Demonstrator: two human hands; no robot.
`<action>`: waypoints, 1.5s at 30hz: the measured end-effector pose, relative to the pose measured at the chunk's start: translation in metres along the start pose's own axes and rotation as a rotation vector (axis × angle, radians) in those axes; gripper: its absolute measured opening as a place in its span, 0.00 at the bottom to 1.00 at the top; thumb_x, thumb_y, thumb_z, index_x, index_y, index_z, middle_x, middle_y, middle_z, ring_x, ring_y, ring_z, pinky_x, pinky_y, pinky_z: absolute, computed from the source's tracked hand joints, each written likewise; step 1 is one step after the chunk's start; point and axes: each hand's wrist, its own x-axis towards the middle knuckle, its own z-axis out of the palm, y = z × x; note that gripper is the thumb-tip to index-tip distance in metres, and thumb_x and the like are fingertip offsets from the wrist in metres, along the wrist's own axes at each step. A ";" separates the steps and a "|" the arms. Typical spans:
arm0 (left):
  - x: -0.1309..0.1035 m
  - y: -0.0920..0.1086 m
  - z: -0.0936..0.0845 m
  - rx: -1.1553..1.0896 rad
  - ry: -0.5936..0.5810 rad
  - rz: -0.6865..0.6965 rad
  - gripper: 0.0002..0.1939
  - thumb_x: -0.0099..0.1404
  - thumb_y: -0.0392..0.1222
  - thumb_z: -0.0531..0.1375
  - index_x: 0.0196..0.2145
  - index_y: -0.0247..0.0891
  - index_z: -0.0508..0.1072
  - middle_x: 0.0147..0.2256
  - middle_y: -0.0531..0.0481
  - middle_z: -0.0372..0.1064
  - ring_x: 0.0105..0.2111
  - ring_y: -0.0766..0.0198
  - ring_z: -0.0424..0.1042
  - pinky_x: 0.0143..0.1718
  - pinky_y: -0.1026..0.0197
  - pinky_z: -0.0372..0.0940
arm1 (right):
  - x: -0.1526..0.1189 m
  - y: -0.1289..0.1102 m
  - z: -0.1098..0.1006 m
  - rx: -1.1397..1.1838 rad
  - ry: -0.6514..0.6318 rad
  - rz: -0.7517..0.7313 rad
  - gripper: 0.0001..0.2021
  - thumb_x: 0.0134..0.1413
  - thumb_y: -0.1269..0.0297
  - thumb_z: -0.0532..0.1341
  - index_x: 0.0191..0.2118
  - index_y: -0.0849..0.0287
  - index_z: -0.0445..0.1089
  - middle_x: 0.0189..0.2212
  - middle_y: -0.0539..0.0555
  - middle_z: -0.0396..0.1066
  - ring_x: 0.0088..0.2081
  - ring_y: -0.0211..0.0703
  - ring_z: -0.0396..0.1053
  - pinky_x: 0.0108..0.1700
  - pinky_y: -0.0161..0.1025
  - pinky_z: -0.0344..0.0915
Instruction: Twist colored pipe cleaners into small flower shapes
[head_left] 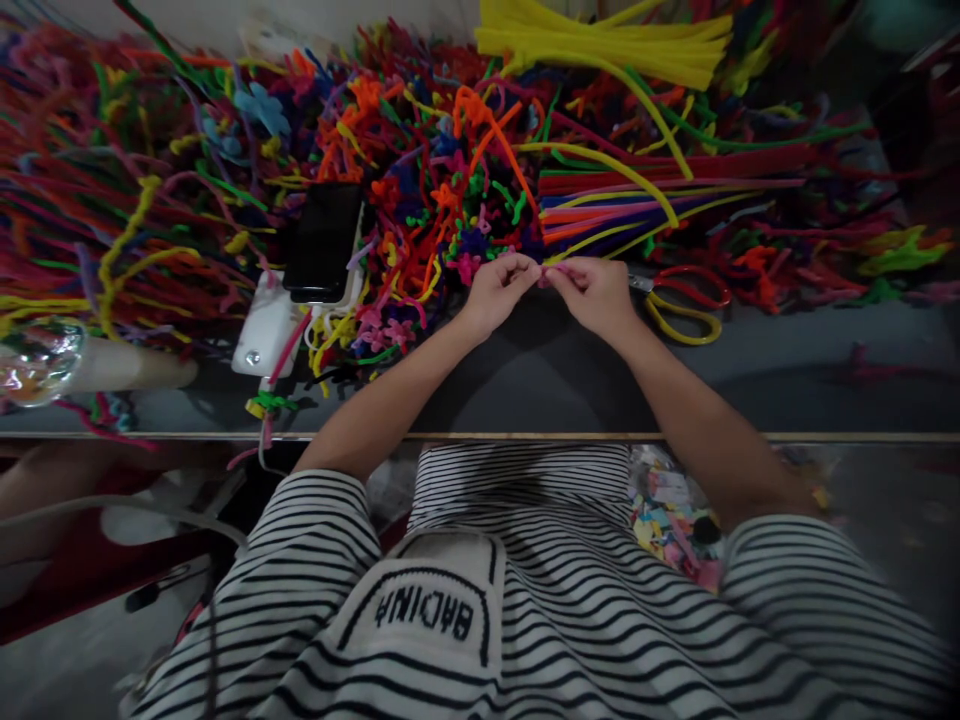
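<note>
My left hand point(501, 290) and my right hand point(594, 293) meet above the dark table, each pinched closed on a pink pipe cleaner point(545, 274). Only a short stretch of it shows between the fingertips; the rest is covered by my fingers. Just right of my right hand lie scissors point(684, 303) with red and yellow handles, their blades partly hidden. Behind my hands is a bundle of straight pipe cleaners point(600, 205) in several colours. Small twisted flower shapes point(382, 330) lie to the left of my left hand.
A black phone point(325, 240) rests near a white power bank point(262, 330) with a cable. At the far left a clear-lidded cup point(112, 362) lies near the table edge point(525, 436). Heaped pipe cleaners point(60, 180) fill the back, with a yellow bundle point(607, 45) on top.
</note>
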 end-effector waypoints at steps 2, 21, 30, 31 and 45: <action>0.001 0.000 -0.002 -0.006 -0.003 0.003 0.22 0.69 0.63 0.65 0.32 0.42 0.73 0.26 0.54 0.66 0.25 0.69 0.62 0.26 0.63 0.59 | 0.003 0.004 -0.002 0.116 -0.048 0.037 0.23 0.63 0.40 0.64 0.34 0.56 0.81 0.32 0.56 0.80 0.37 0.48 0.77 0.43 0.44 0.73; 0.001 -0.010 0.003 0.083 0.060 0.056 0.25 0.73 0.65 0.60 0.50 0.40 0.77 0.44 0.44 0.79 0.37 0.66 0.76 0.28 0.67 0.66 | 0.004 0.000 -0.001 0.047 -0.073 0.021 0.26 0.66 0.39 0.59 0.36 0.57 0.81 0.29 0.53 0.78 0.29 0.41 0.67 0.36 0.40 0.62; 0.006 -0.022 -0.004 0.087 0.073 0.190 0.30 0.67 0.70 0.63 0.42 0.37 0.82 0.36 0.47 0.80 0.30 0.67 0.76 0.24 0.69 0.67 | 0.004 0.003 0.002 0.222 -0.120 0.097 0.30 0.61 0.30 0.60 0.33 0.57 0.74 0.23 0.48 0.70 0.22 0.34 0.60 0.27 0.36 0.57; 0.007 -0.023 -0.004 0.100 0.090 0.202 0.29 0.68 0.69 0.63 0.42 0.37 0.82 0.36 0.47 0.80 0.30 0.67 0.76 0.24 0.69 0.68 | 0.005 0.004 0.002 0.237 -0.135 0.103 0.30 0.62 0.31 0.60 0.34 0.57 0.74 0.24 0.48 0.70 0.21 0.33 0.59 0.26 0.36 0.57; 0.005 -0.013 -0.002 -0.062 -0.117 0.140 0.25 0.67 0.64 0.67 0.35 0.35 0.77 0.28 0.50 0.76 0.24 0.73 0.70 0.27 0.69 0.65 | 0.003 0.013 -0.031 -0.384 0.044 -0.271 0.18 0.76 0.60 0.50 0.47 0.52 0.79 0.46 0.58 0.80 0.52 0.53 0.76 0.56 0.49 0.72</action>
